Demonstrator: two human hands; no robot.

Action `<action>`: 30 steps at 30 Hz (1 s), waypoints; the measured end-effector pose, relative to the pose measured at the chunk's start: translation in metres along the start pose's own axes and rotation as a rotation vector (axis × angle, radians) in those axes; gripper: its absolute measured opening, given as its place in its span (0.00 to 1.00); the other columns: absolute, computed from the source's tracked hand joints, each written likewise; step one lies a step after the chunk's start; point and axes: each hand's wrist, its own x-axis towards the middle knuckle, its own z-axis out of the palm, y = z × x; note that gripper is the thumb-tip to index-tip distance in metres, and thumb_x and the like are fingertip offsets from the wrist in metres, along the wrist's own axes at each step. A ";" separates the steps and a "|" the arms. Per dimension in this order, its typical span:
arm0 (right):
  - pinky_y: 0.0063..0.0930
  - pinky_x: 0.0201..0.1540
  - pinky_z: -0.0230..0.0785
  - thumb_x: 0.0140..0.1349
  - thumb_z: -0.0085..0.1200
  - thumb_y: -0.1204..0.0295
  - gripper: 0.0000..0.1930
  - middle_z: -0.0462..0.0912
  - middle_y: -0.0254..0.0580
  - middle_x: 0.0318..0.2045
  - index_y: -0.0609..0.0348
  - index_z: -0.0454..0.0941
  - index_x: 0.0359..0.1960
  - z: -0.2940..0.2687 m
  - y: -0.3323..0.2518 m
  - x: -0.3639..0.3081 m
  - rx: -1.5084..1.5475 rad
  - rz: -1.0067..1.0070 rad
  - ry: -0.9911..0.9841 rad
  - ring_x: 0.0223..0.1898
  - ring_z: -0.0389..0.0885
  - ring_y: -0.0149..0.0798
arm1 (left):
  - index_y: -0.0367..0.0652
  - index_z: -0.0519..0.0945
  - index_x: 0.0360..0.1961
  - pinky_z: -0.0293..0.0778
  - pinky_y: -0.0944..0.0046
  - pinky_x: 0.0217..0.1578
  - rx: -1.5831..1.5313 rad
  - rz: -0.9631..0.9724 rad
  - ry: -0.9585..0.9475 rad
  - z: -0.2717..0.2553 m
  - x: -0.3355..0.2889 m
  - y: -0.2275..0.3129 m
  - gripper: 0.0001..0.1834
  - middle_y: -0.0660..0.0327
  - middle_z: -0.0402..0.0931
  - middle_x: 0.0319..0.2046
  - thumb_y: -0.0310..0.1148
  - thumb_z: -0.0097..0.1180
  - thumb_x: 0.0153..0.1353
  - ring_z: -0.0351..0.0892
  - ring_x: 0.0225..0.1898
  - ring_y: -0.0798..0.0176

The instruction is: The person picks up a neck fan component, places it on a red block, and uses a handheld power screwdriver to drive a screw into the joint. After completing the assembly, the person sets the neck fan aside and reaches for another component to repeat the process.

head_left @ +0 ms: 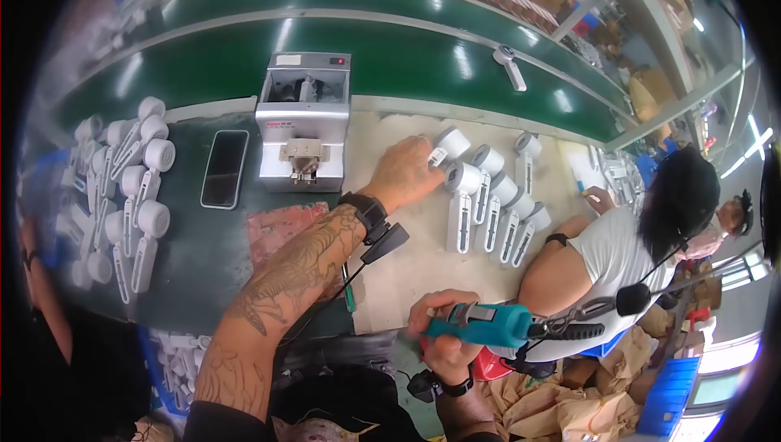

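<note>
My left hand (405, 172), on a tattooed arm stretched across the bench, closes its fingers on a white round-headed handheld unit (452, 142) at the back of a group. Several more white units (464, 214) with round heads and slotted flat handles lie right beside it on the tan sheet. Low and nearer my body, my right hand (443, 328) wraps round a teal electric screwdriver (488, 326), hung from a metal hook and dark coiled cord at its right end. The screwdriver's tip is hidden by my hand.
A silver screw feeder (303, 129) stands at the bench's back, a phone (225, 169) left of it. Many white units (134, 181) are heaped at left. One unit (510, 67) lies on the green conveyor (390, 51). A co-worker in a white shirt (610, 263) sits close at right.
</note>
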 end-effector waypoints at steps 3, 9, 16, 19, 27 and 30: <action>0.30 0.27 0.68 0.54 0.66 0.43 0.37 0.74 0.43 0.24 0.67 0.69 0.46 0.008 0.001 0.014 0.054 0.018 0.024 0.24 0.74 0.38 | 0.40 0.76 0.45 0.74 0.51 0.48 0.082 0.014 0.121 0.001 -0.008 -0.004 0.21 0.52 0.76 0.41 0.42 0.59 0.55 0.78 0.44 0.46; 0.30 0.26 0.68 0.52 0.66 0.40 0.39 0.73 0.42 0.23 0.69 0.71 0.44 0.019 0.010 0.026 -0.007 -0.002 0.054 0.23 0.74 0.37 | 0.39 0.76 0.41 0.75 0.50 0.45 0.132 0.224 0.300 -0.022 -0.037 -0.004 0.14 0.51 0.76 0.40 0.35 0.61 0.56 0.78 0.44 0.47; 0.28 0.25 0.66 0.58 0.55 0.35 0.40 0.72 0.40 0.22 0.68 0.68 0.45 0.017 0.006 0.050 -0.132 -0.086 0.119 0.21 0.72 0.35 | 0.41 0.80 0.40 0.72 0.53 0.47 -0.116 -0.027 -0.089 -0.129 -0.142 0.008 0.13 0.52 0.78 0.37 0.36 0.62 0.58 0.77 0.46 0.46; 0.28 0.25 0.64 0.60 0.53 0.35 0.38 0.70 0.38 0.21 0.66 0.69 0.45 0.051 -0.003 0.074 0.001 -0.075 0.062 0.21 0.70 0.34 | 0.42 0.81 0.45 0.69 0.53 0.53 -0.036 0.078 -0.092 -0.147 -0.175 -0.023 0.15 0.52 0.78 0.43 0.38 0.60 0.61 0.76 0.48 0.46; 0.24 0.27 0.66 0.72 0.47 0.49 0.26 0.73 0.36 0.21 0.66 0.74 0.45 0.137 0.019 0.157 -0.089 -0.235 -0.054 0.23 0.74 0.31 | 0.43 0.81 0.50 0.69 0.55 0.54 0.082 0.203 0.000 -0.149 -0.191 -0.037 0.22 0.58 0.77 0.45 0.43 0.64 0.58 0.73 0.48 0.53; 0.22 0.27 0.65 0.72 0.48 0.54 0.22 0.75 0.35 0.21 0.65 0.74 0.44 0.160 0.035 0.175 -0.115 -0.263 -0.121 0.23 0.74 0.28 | 0.42 0.79 0.53 0.67 0.53 0.55 0.088 0.189 -0.010 -0.151 -0.194 -0.045 0.24 0.57 0.75 0.48 0.42 0.62 0.57 0.72 0.50 0.51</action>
